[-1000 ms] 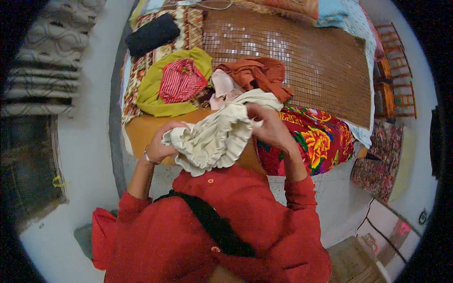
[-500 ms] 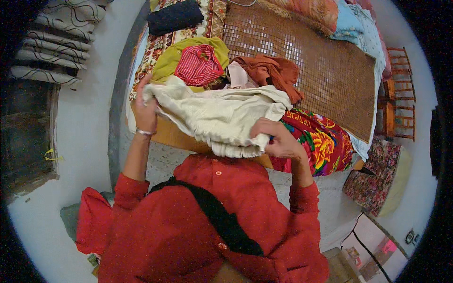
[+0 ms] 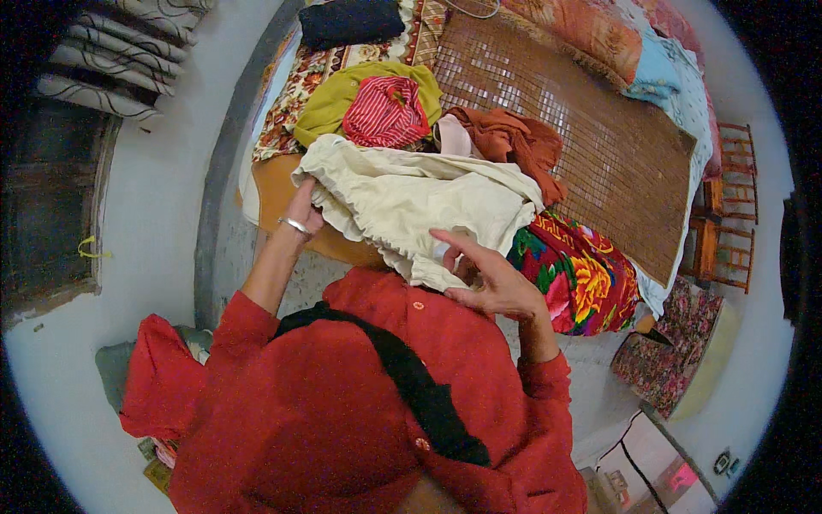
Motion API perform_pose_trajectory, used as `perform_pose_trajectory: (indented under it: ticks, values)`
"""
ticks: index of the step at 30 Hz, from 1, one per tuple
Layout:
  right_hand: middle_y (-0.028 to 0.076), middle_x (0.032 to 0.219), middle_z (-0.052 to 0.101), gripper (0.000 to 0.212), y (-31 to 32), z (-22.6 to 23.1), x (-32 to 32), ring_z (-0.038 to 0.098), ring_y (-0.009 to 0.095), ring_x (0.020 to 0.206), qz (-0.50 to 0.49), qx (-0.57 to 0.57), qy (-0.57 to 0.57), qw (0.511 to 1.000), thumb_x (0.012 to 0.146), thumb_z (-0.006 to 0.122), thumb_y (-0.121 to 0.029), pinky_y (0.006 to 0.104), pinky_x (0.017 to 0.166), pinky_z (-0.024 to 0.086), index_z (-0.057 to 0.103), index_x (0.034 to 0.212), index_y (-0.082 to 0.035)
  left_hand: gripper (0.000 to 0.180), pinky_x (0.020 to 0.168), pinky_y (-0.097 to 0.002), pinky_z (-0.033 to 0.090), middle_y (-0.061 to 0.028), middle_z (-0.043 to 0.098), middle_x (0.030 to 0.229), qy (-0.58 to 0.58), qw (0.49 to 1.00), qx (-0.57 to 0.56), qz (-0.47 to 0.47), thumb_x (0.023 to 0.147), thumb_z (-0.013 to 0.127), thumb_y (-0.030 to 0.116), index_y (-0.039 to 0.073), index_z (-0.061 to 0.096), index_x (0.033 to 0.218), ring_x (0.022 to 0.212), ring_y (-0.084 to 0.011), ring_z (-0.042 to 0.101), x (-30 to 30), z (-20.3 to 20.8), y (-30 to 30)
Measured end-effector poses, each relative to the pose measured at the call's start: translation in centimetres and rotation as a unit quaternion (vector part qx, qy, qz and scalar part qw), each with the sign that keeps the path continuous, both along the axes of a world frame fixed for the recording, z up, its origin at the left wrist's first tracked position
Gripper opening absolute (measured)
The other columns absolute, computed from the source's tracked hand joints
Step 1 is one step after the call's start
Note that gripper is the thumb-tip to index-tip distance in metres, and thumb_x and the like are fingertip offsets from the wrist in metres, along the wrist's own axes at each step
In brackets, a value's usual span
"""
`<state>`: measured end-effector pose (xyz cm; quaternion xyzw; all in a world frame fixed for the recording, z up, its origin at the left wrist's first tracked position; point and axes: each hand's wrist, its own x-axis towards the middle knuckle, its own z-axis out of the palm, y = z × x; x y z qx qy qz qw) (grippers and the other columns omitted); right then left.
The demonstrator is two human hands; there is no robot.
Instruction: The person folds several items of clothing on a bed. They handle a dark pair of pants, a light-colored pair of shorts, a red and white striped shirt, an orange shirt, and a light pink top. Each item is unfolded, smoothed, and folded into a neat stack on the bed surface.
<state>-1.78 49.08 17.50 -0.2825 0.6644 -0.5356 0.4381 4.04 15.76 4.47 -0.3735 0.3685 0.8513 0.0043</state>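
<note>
A cream garment (image 3: 445,190) with a gathered, elastic-looking edge is spread across the near side of the bed, in front of me. My left hand (image 3: 301,210), a silver bangle on its wrist, grips the garment's left end, some fingers hidden under the cloth. At the near edge of the garment is my right hand (image 3: 495,278), thumb and fingers apart over the cloth. Just beyond lie a red striped cloth (image 3: 387,111) on a yellow-green one (image 3: 330,110), and a rust-brown garment (image 3: 514,146) beside a pale pink piece (image 3: 454,135).
A brown tile-like mat (image 3: 591,146) covers much of the bed. A dark folded cloth (image 3: 351,22) lies at the far left, a bright floral bundle (image 3: 582,278) at the near right. Wooden chairs (image 3: 728,214) stand right; red cloth (image 3: 163,377) hangs over something lower left.
The garment has been lowered and lies flatter on the bed. My left hand has come inward and lower. My right hand's fingers have spread apart from the gathered edge.
</note>
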Motion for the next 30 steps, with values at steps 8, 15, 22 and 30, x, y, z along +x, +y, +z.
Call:
perform_pose_trajectory:
  ticks: [8,15,22,30]
  values:
    - [0.009,0.089,0.055,0.011,-0.9,-0.9,-1.6,0.053,0.024,0.083,0.043,-0.081,0.136,0.986,0.083,0.056,-0.009,0.0311,0.075,0.043,0.061,0.091,-0.003,0.052,0.104,-0.0446,0.031,-0.0094,0.045,0.131,0.083,0.990,0.109,0.039,0.093,0.032,0.045,0.008,0.039,0.130,0.121,-0.0280,0.043,-2.3,0.3,0.2]
    - [0.009,0.095,0.059,0.010,-1.6,-1.7,-0.8,0.055,0.021,0.086,0.021,-0.066,0.087,0.994,0.088,0.050,-0.007,0.0296,0.076,0.043,0.057,0.093,-0.002,0.052,0.099,-0.0467,0.035,-0.0110,0.047,0.128,0.190,0.964,0.182,0.039,0.089,0.047,0.042,0.008,0.040,0.127,0.119,-0.0295,0.043,-4.2,0.7,1.0]
    - [0.010,0.090,0.059,0.014,-1.6,-1.1,-0.7,0.058,0.021,0.082,0.059,-0.025,0.075,0.995,0.087,0.051,-0.012,0.0297,0.075,0.045,0.053,0.099,-0.003,0.061,0.081,-0.0404,0.050,-0.0093,0.054,0.106,0.060,0.982,-0.181,0.000,0.066,0.067,0.001,0.009,0.037,0.119,0.094,-0.0251,0.057,-6.5,-4.7,2.6]
    - [0.010,0.094,0.061,0.031,-1.3,-1.0,-1.5,0.057,0.023,0.088,0.028,-0.046,0.135,0.989,0.080,0.060,-0.009,0.0314,0.076,0.044,0.057,0.110,-0.003,0.050,0.074,-0.0360,0.051,-0.0069,0.054,0.099,0.130,0.984,-0.120,-0.028,0.067,0.050,-0.007,0.006,0.040,0.115,0.090,-0.0214,0.057,-7.6,0.6,2.5]
